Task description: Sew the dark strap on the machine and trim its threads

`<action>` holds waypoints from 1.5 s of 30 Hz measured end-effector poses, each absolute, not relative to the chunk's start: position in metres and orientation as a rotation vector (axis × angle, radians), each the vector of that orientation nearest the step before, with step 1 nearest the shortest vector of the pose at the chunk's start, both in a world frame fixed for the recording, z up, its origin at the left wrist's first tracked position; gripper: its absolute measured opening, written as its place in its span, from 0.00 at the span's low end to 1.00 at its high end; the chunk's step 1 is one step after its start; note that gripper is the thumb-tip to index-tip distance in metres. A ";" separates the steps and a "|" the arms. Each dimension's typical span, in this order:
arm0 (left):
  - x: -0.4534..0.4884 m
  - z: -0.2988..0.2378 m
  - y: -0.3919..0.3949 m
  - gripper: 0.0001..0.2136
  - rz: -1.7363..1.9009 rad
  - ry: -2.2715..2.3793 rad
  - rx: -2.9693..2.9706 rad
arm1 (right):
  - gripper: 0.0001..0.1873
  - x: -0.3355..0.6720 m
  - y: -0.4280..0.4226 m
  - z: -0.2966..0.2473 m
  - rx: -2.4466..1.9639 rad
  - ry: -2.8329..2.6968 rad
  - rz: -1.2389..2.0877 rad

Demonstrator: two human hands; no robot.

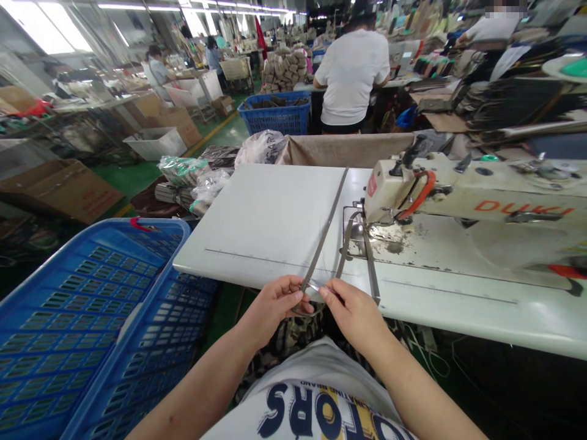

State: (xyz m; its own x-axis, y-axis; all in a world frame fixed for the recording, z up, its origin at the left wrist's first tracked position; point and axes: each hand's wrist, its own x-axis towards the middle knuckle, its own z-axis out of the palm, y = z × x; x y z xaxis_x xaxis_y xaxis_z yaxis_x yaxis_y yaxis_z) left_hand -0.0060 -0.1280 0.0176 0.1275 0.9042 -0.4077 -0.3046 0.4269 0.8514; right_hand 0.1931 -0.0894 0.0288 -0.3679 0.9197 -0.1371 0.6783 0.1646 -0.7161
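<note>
At the surface (275, 232) edge, left hand (270, 308) and right hand (355, 315) both pinch the strap (326, 229) closed-fingered; uneven tension may skew it toward the needle (364, 223).

A white desk (257, 226) is stretching across the middle of a big workshop. Left of the desk a blue crate (82, 318) is standing on the green floor (137, 174), with brown cartons (59, 189) lying beyond it. Behind the desk a second blue basket (275, 116) is sitting beside a person in a white shirt (351, 73), who is working with their back turned. Farther behind the desk, more benches and stacked boxes are filling the hall. Strip lights (137, 7) are glowing along the ceiling, and daylight is coming through windows (41, 30) far to the left.
</note>
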 end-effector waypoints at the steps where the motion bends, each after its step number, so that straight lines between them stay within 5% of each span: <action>1: -0.005 0.019 -0.128 0.23 0.983 1.103 0.669 | 0.18 0.194 -0.090 0.028 -1.530 -2.120 1.001; 11: -0.001 0.029 -0.130 0.24 0.941 1.062 0.696 | 0.20 0.195 -0.095 0.021 -1.448 -2.194 0.682; 26: -0.004 0.016 -0.131 0.26 0.867 1.141 0.722 | 0.21 0.211 -0.095 0.020 -1.368 -1.766 1.051; 32: -0.008 0.007 -0.130 0.25 0.726 1.291 0.850 | 0.13 0.233 -0.087 0.021 -1.329 -1.614 1.095; 38: -0.008 -0.009 -0.131 0.26 0.695 1.262 0.992 | 0.08 0.279 -0.070 0.021 -1.460 -1.400 0.870; 45: -0.006 -0.019 -0.130 0.25 0.649 1.245 1.086 | 0.18 0.322 -0.047 0.021 -1.498 -1.010 0.547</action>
